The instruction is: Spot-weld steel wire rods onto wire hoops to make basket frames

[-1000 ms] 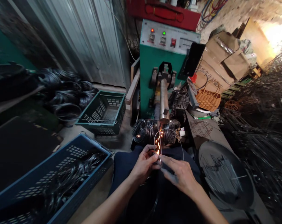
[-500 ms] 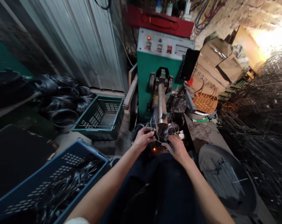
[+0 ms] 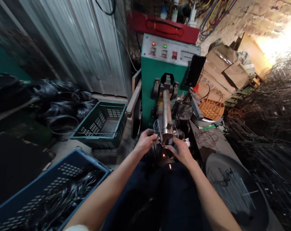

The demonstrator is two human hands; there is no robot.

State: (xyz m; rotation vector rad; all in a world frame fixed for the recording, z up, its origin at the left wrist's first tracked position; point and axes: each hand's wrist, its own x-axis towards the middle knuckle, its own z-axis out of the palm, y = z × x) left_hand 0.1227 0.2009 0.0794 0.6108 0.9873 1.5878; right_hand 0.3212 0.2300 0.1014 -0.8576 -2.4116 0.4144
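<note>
My left hand (image 3: 146, 141) is closed, thumb and fingers pinching a bent wire frame (image 3: 154, 125) left of the electrode tip. On the other side my right hand (image 3: 182, 152) is closed near the low end of the wire, its fingertips just beside the tip; the exact grip is too small to make out. Between them the thick metal arm (image 3: 167, 110) of a green spot welder (image 3: 149, 69) points down towards me. A small glow shows at its tip, and orange sparks (image 3: 170, 166) fall below. Red and green lamps are lit on the panel.
A green crate (image 3: 92, 141) stands at left, with a blue crate (image 3: 70, 179) of dark wire pieces nearer. Coiled wire lies behind them. At right are a round pan (image 3: 212, 166) with thin rods, a wicker basket (image 3: 211, 107), cardboard boxes (image 3: 222, 72) and heaped wirework (image 3: 270, 128).
The green lamp has come on, and the glow and sparks at the electrode tip have grown. Both hands have shifted slightly, keeping the wire frame at the tip. The view has tilted a little.
</note>
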